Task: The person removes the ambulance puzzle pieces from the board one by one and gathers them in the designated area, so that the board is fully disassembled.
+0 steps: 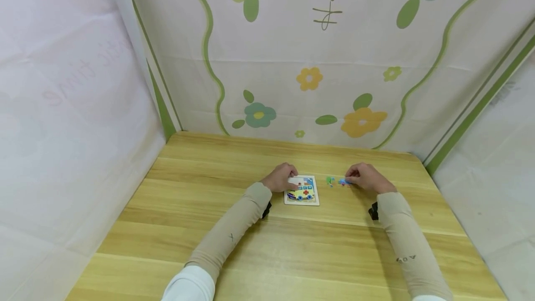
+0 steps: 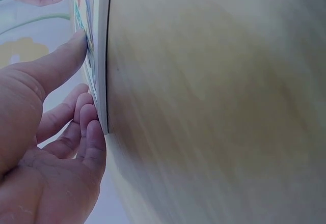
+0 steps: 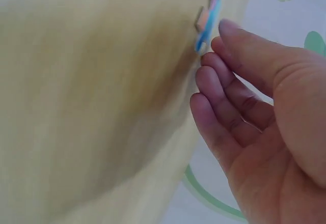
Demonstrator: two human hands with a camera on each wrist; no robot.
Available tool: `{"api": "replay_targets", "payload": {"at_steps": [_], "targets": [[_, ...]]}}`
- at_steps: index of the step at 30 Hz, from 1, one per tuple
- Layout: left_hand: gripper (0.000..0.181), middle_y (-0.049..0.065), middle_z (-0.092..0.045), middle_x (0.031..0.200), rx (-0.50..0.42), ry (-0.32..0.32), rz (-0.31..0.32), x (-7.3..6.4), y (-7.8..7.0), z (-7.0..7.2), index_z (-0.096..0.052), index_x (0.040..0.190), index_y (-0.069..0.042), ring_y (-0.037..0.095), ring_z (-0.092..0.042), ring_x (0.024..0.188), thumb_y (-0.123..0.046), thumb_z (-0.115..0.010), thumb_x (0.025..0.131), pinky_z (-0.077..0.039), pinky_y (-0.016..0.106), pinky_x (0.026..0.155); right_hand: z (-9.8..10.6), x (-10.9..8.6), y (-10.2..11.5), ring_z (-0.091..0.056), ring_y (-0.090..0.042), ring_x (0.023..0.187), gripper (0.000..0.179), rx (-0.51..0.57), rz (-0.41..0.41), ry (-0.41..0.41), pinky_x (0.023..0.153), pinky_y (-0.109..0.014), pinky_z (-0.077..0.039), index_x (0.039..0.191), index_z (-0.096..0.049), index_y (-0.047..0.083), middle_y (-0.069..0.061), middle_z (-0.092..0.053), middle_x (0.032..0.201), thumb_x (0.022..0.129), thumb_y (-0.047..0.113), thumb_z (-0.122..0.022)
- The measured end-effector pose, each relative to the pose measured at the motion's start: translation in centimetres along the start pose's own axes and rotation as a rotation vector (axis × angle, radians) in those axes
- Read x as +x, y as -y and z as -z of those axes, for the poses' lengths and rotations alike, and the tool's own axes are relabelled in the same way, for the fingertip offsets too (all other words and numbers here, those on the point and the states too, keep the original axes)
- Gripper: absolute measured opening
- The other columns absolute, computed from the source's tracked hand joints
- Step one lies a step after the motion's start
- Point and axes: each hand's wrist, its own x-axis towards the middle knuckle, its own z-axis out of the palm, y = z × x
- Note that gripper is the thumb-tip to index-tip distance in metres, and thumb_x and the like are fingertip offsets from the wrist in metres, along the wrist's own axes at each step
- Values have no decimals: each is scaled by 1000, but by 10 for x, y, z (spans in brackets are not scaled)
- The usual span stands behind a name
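A small square puzzle board with a yellow ambulance picture lies flat on the wooden table. My left hand holds it by its far left corner. In the left wrist view the thumb presses on the picture, while the other fingers curl against the board's edge. To the right of the board lie a green puzzle piece and a blue puzzle piece. My right hand is at the blue one, thumb and bent fingertips right above its end in the right wrist view.
The light wooden table runs back to a white cloth with printed flowers. White cloth hangs at the left and right sides too. Black devices sit at both wrists.
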Motion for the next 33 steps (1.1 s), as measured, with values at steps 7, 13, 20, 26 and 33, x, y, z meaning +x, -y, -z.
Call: {"api": "replay_targets", "payload": {"at_steps": [7,13,20,26,33], "targets": [[44,15,-62,127,-4,6,-5,-1,-3,2,-63,132,3,24,-58,115,-17,-78,96,-50,35,102,2,6,12,-68,-21,95,22,-8,-3,19,88,-45,-58,111,-74,3,-7,-74,103,98,20,-76],[43,15,-62,127,-11,2,-1,-3,-4,3,-63,132,3,26,-59,116,-16,-78,96,-51,36,103,-2,16,35,-68,-22,98,31,-11,38,48,91,-47,-57,118,-72,0,-10,-74,107,96,21,-78],[43,15,-62,127,-26,2,14,0,-2,1,-63,131,3,24,-58,114,-17,-79,96,-50,34,102,-12,25,63,-67,-27,104,36,-52,106,75,95,-48,-56,120,-72,-3,-14,-73,115,93,18,-81],[41,15,-62,125,-22,4,14,0,-2,0,-64,129,2,24,-58,112,-16,-79,95,-50,34,99,-20,30,84,-67,-30,108,35,-52,174,90,96,-50,-56,122,-71,-4,-17,-73,118,94,16,-80],[41,16,-63,125,-10,-2,1,0,-4,2,-64,129,3,27,-59,113,-14,-79,95,-50,36,100,-32,35,99,-68,-27,104,29,-42,261,113,94,-47,-58,117,-73,-3,-15,-73,115,93,13,-80]]}}
